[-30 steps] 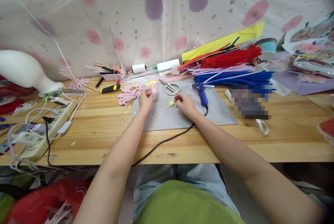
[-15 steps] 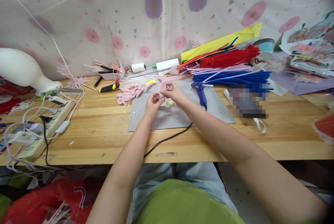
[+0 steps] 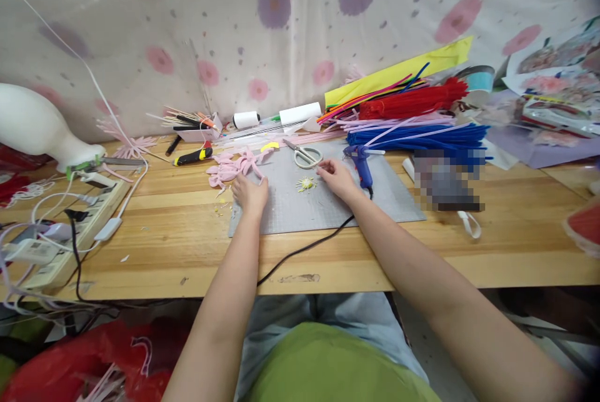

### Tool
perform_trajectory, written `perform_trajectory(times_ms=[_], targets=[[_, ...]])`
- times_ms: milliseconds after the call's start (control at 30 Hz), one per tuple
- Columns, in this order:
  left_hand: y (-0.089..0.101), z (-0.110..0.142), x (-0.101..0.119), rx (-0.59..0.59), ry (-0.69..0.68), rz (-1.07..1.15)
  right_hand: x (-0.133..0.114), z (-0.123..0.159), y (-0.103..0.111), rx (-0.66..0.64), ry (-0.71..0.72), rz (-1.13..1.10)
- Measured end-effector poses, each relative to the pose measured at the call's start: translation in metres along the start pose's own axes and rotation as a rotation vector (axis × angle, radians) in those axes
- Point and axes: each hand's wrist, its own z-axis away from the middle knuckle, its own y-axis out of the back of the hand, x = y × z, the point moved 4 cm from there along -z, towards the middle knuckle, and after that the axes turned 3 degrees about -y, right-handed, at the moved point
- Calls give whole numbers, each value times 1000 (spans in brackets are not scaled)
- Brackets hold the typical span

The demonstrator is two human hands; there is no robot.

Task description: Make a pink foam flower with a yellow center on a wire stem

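My left hand (image 3: pixel 250 194) is at the left edge of the grey cutting mat (image 3: pixel 285 217), thumb apart from the fingers, beside a heap of pink fuzzy petal shapes (image 3: pixel 229 167). Its fingertips are partly hidden; it may be touching the nearest piece. My right hand (image 3: pixel 338 180) hovers over the mat with loosely curled, parted fingers and nothing visible in them. Just beyond its fingertips lie scissors (image 3: pixel 307 157) with pale handles. Between the hands rests a small yellow and white flower-centre-like piece (image 3: pixel 306 184). To the right of my right hand lies a blue glue gun (image 3: pixel 360 167).
Blue pipe cleaners (image 3: pixel 417 138) and red pipe cleaners (image 3: pixel 417 100) are bundled at the back right. A black-and-yellow utility knife (image 3: pixel 192 157) lies left of the petals. A power strip (image 3: pixel 70 242) with tangled cables sits on the left. The black cord (image 3: pixel 304 246) crosses the mat's front edge.
My hands have parted, the left moving toward the petal heap and the right moving right. The pink petal piece they held together is out of them. The scissors now show on the mat.
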Motion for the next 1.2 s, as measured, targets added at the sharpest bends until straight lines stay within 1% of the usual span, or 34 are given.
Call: perform_trajectory(times_ms=[33, 67, 100, 133, 167, 233, 267, 300, 367, 467, 600, 867, 1200], targets=[[5, 2, 2, 75, 3, -26, 5, 1, 1, 6, 19, 32], [8, 6, 6, 124, -28, -27, 8, 2, 1, 8, 33, 57], [9, 9, 11, 138, -100, -15, 10, 2, 2, 8, 41, 75], [6, 14, 17, 115, -208, 4, 12, 1, 3, 10, 42, 89], [1, 19, 24, 46, -333, 20, 12, 1, 3, 13, 37, 98], [-16, 33, 37, -176, -587, 28, 14, -1, 4, 10, 13, 99], [-24, 40, 42, -265, -686, 14, 14, -2, 5, 5, -2, 86], [-30, 46, 45, -317, -748, -2, 15, -3, 5, -4, -16, 65], [-40, 53, 50, -366, -805, -40, 15, -3, 4, -24, -42, 27], [-45, 56, 54, -376, -789, -81, 14, -2, 4, -37, -46, 30], [-44, 58, 58, -372, -727, -113, 11, 1, 5, -34, -11, 73], [-51, 64, 63, -300, -626, -213, 11, 3, 4, -27, 8, 125], [-55, 61, 63, -285, -590, -224, 9, 4, 3, -12, 17, 154]])
